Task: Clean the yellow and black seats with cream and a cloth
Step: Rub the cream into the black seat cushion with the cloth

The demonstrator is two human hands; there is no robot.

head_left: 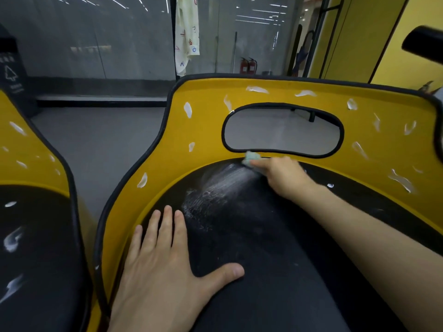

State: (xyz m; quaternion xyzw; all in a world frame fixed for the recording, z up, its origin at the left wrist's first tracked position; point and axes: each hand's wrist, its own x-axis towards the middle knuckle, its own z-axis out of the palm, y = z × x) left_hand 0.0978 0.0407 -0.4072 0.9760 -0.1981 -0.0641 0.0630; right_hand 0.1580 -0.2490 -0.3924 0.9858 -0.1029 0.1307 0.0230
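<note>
Right hand point(282, 174) holds a cloth point(250, 159) on the black cushion point(263, 248) of a yellow seat point(167, 164).
The right hand's fingers point(260, 165) curl around the pale green cloth, which sits at the cushion's back edge, just below the oval cut-out point(282, 130) in the backrest. A streaky white smear point(220, 185) of cream runs from the cloth down toward the left hand point(163, 267). That hand lies flat on the cushion's front left part, fingers straight and spread, holding nothing. White cream dabs point(188, 109) dot the yellow backrest around the cut-out. A 2nd seat point(36, 164) at the left, also yellow and black, carries dabs too. Behind stand a glass wall point(96, 44), a hanging patterned fabric point(185, 32) and 2 red extinguishers point(248, 65).
</note>
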